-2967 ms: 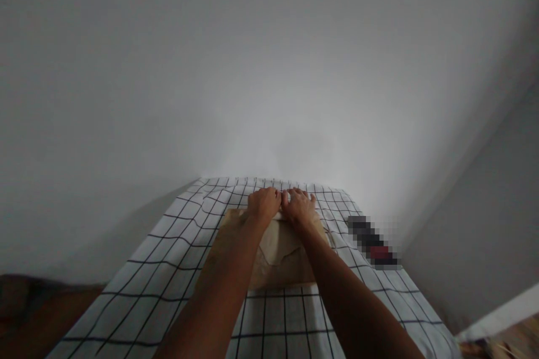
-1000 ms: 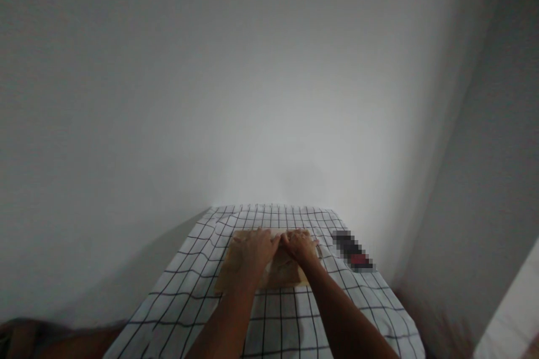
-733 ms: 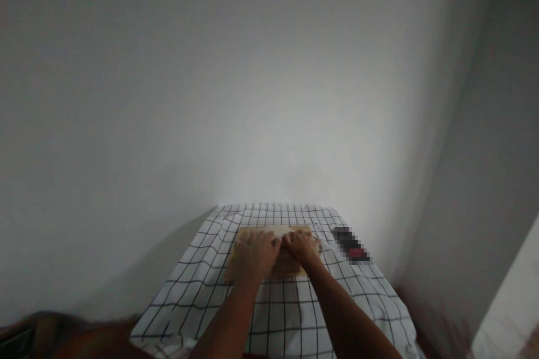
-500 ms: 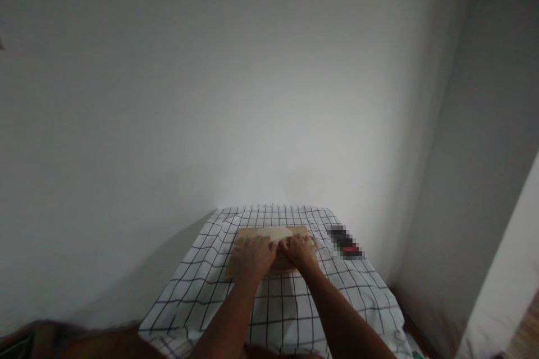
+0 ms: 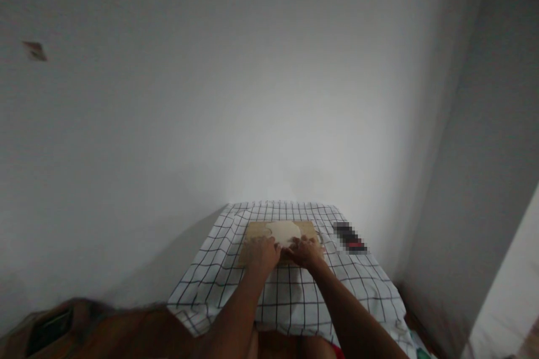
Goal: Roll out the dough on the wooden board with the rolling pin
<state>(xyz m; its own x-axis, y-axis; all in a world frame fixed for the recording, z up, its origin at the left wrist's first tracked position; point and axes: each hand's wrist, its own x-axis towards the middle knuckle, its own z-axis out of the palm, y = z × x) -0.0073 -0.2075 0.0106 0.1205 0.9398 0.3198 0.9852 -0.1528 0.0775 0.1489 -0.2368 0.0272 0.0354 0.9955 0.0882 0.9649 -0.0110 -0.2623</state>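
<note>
A flat, pale sheet of what looks like dough (image 5: 284, 231) lies on a wooden board (image 5: 256, 229). My left hand (image 5: 263, 251) is over the near left part of the board, its fingers curled and partly blurred. Close beside it, my right hand (image 5: 306, 249) is at the near right edge of the dough, with fingers curled too. The thumbs of both hands point towards each other. Whatever lies beneath the fingers is hidden by the hands.
A white checked cloth (image 5: 227, 286) covers the table under the board. To the right of the board lies a pixelated dark and red object (image 5: 349, 238). A plain wall (image 5: 269, 95) rises behind the table. Brown furniture (image 5: 50, 325) stands at the lower left.
Both hands have come nearer along the board, and more of the dough shows beyond them. The view has shifted slightly, so the table appears further right and higher.
</note>
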